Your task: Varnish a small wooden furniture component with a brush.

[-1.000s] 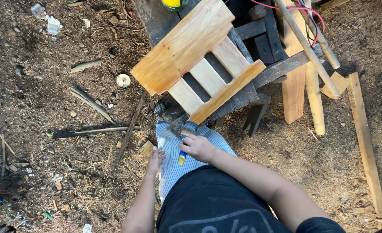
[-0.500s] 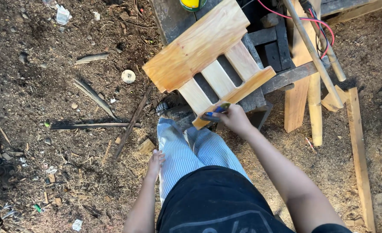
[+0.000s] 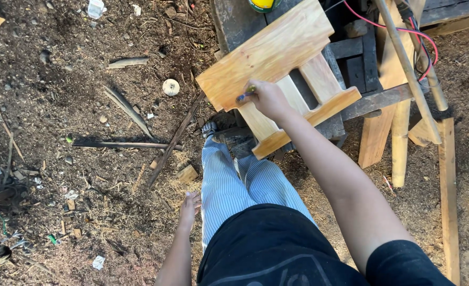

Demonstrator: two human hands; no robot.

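A light wooden stool-like piece (image 3: 269, 55), with a wide board on top and slats below, lies tilted on a dark work stand (image 3: 351, 53). My right hand (image 3: 266, 98) reaches out over it and holds a small blue and yellow pencil-like tool (image 3: 244, 96) against the lower edge of the wide board. My left hand (image 3: 189, 206) hangs loose beside my striped trouser leg (image 3: 229, 185), fingers apart, holding nothing.
Sawdust and dirt ground with sticks (image 3: 123, 144) and scraps lies to the left. A small round white object (image 3: 171, 87) sits near the board. Wooden planks (image 3: 449, 180) and poles lean at right, with red and black wires (image 3: 420, 32) above.
My right hand has risen from beside my leg up to the wooden piece, carrying the small tool. The view has shifted a little. My left hand stayed by my leg.
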